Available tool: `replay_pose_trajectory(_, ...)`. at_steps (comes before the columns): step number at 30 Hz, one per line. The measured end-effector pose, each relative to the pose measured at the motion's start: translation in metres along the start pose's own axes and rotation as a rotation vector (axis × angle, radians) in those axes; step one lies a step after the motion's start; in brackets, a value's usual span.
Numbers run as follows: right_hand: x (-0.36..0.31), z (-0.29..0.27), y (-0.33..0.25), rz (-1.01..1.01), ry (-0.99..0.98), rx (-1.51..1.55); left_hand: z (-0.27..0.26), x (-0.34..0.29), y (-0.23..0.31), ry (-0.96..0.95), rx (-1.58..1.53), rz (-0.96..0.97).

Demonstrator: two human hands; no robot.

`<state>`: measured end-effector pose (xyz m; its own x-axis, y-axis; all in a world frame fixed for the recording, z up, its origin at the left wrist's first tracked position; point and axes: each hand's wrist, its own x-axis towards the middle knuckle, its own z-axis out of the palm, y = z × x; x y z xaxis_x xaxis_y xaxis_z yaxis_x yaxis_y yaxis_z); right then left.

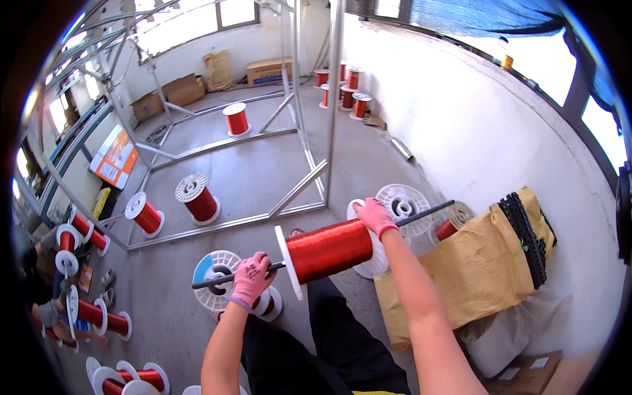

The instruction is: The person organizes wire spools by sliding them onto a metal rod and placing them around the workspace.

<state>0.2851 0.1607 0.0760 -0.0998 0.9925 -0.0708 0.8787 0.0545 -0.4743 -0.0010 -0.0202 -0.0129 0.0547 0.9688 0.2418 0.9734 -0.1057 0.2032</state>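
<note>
On the black rod (428,212), the left hand (251,280) clenches; I cannot tell the right hand's (375,216) obscured grip.

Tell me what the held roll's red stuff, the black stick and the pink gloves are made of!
Red winding: glossy, probably coated metal wire, as fine lines wrap around it. Black stick: dark, fairly plain, maybe metal or plastic; its look leaves that open. Pink gloves: soft, matte, probably fabric, since they fit so closely.
</note>
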Motion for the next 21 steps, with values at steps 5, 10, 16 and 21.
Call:
replay_pose_trajectory(5, 0.013, 0.006, 0.001, 0.011, -0.043, 0.003, -0.007, 0.009, 0.007, 0.034, 0.187, 0.003)
replay_pose_trajectory(10, 0.027, 0.005, -0.003, 0.041, -0.088, -0.049, 0.008, 0.015, 0.002, -0.137, 0.165, -0.164)
replay_pose_trajectory(16, 0.019, 0.01, 0.011, -0.03, -0.023, 0.036, -0.001, 0.023, 0.008, -0.346, 0.172, -0.256)
replay_pose_trajectory(21, -0.108, 0.081, 0.072, -0.211, 0.511, 0.666, -0.014, 0.019, 0.005, -0.435, 0.181, -0.258)
